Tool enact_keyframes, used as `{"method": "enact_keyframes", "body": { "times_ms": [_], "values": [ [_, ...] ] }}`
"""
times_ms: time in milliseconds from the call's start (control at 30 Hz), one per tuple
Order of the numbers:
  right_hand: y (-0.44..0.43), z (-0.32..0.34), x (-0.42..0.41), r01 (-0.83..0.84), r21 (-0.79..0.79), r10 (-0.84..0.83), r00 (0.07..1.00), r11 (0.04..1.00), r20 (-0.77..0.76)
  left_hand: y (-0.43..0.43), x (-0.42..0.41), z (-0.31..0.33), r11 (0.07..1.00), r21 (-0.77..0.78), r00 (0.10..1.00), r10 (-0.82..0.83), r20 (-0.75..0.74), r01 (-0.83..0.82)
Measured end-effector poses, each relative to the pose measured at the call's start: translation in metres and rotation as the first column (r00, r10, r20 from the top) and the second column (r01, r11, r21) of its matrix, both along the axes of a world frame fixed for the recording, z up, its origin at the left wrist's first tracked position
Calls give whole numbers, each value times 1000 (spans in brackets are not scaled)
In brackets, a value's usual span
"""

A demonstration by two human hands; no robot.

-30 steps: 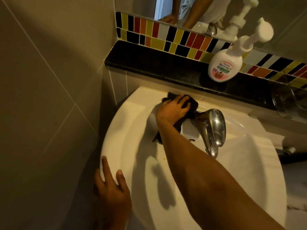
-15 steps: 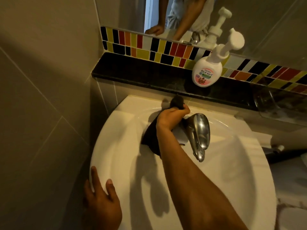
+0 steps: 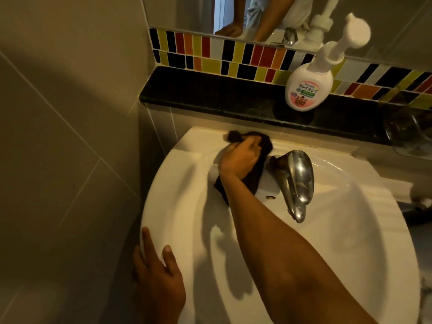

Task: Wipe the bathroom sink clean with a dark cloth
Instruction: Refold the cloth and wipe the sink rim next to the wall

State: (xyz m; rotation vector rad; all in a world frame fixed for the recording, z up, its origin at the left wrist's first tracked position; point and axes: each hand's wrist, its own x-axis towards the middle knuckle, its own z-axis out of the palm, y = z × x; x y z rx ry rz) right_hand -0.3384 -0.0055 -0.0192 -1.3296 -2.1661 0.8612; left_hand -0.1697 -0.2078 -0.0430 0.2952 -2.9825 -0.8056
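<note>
A white round sink point(image 3: 177, 183) fills the middle of the view. My right hand point(image 3: 238, 157) grips a dark cloth point(image 3: 253, 176) and presses it on the sink's back rim, just left of the chrome tap point(image 3: 297, 178). Part of the cloth bunches above my fingers and part hangs into the basin under my wrist. My left hand point(image 3: 159, 279) rests flat on the sink's front left rim, fingers spread, holding nothing.
A white pump soap bottle point(image 3: 308, 90) stands on the black ledge point(image 3: 210, 94) behind the sink. A clear glass point(image 3: 409, 134) sits at the ledge's right end. Coloured tiles and a mirror run above. A tiled wall closes the left side.
My right hand with the cloth has shifted left along the back rim, away from the tap base. My left hand stays on the rim.
</note>
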Motion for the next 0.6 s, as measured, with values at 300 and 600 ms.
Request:
{"method": "enact_keyframes", "body": {
  "times_ms": [300, 600],
  "values": [
    [-78, 2, 16, -769, -35, 770, 638, 638, 8, -2, -3, 3, 998, 40, 981, 35, 193, -44],
    [-52, 13, 22, -813, -38, 804, 565, 581, 187, -5, 4, -5, 996, 92, 999, 15, 37, -19]
  ]
}}
